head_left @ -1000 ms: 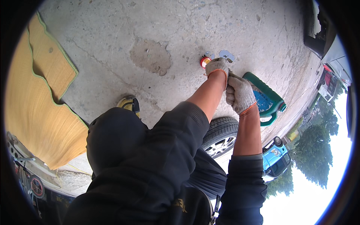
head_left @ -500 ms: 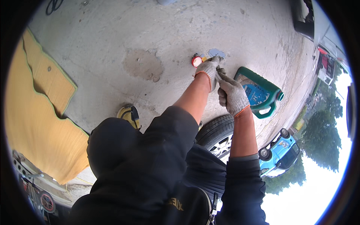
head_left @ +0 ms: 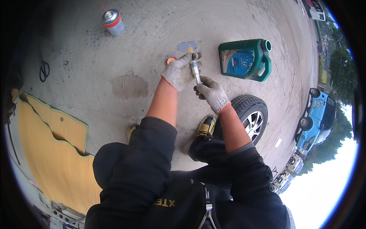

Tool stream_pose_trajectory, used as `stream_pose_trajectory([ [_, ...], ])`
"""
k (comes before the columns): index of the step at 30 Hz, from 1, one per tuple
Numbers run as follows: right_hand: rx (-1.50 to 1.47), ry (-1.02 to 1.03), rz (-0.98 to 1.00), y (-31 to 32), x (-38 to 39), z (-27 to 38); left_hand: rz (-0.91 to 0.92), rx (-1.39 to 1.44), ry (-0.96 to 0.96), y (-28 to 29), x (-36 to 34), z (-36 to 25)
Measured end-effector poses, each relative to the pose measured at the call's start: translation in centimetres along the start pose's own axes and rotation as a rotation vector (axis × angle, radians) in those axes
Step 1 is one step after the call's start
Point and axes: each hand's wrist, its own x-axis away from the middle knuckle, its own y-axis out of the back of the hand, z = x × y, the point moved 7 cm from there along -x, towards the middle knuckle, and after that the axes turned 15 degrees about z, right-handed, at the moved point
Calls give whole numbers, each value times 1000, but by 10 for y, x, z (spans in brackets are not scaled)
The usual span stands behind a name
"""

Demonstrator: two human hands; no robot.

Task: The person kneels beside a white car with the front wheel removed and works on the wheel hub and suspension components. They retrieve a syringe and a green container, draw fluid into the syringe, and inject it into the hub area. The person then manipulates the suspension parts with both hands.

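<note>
Both my hands wear greyish-white knit gloves with dirty fingers, and between them is a slim clear-and-white tube [head_left: 196,72] that looks like a syringe. My left hand [head_left: 180,72] is closed round its upper part. Its lower white end is pinched in the fingers of my right hand [head_left: 212,91]. Just beyond the left hand, a small yellowish piece [head_left: 190,49] shows by a blue-grey patch [head_left: 184,46] on the ground. A red-rimmed round container [head_left: 170,60] is partly hidden behind the left glove.
A green jug [head_left: 244,59] with a blue label stands right of my hands, uncapped. A tyre on a wheel [head_left: 251,118] lies near my right forearm. At the far left are a spray can [head_left: 113,23] and black-handled scissors [head_left: 44,71]. A yellow mat [head_left: 53,152] covers the left side.
My view has shifted, bringing the spray can and scissors into sight. The tube between my gloves now shows plainly, and my hands lie farther left in the picture.
</note>
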Motion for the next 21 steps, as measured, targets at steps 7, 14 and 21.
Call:
stream_pose_trajectory([
  [7, -164, 304, -219, -2, 14, 36, 120, -360, 66, -71, 1, -7],
  [14, -239, 499, -272, 20, 53, 80, 329, -460, 58, -155, 8, -28],
  [21, -468, 765, -171, 54, 117, 149, 243, -717, -229, -259, 30, -84],
])
